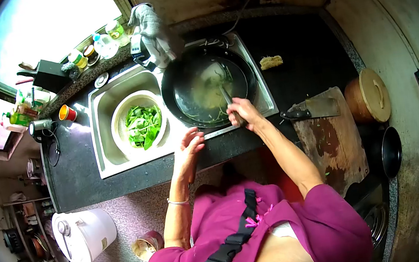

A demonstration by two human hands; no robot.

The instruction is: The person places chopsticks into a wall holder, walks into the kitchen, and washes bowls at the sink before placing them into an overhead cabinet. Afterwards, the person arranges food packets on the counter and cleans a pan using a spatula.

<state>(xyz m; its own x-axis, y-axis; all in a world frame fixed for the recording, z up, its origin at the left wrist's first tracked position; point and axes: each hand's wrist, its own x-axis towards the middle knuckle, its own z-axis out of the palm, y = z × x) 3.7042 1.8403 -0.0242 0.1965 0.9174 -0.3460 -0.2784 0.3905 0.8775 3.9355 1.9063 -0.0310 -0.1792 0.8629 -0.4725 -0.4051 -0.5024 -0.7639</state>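
Observation:
A large black wok [175, 101] sits over the right basin of the steel sink, with cloudy water and a few green scraps inside. My right hand [244, 112] is closed round the handle of a spatula [225, 95], whose pale head lies in the water, its outline blurred. Just outside the wok's near rim, my left hand [190, 145] is held up with fingers loosely bent and apart, nothing visible in it. In the left basin [106, 146] stands a white colander [118, 128] filled with cut green leaves [143, 125].
Right of the sink lie a sponge-like scrubber [271, 62] and a worn cutting board [330, 140] with a cleaver [309, 109] across its top. A wooden lidded pot [367, 96] stands beyond. An orange cup [67, 113] is at left; a white bucket [87, 236] stands below.

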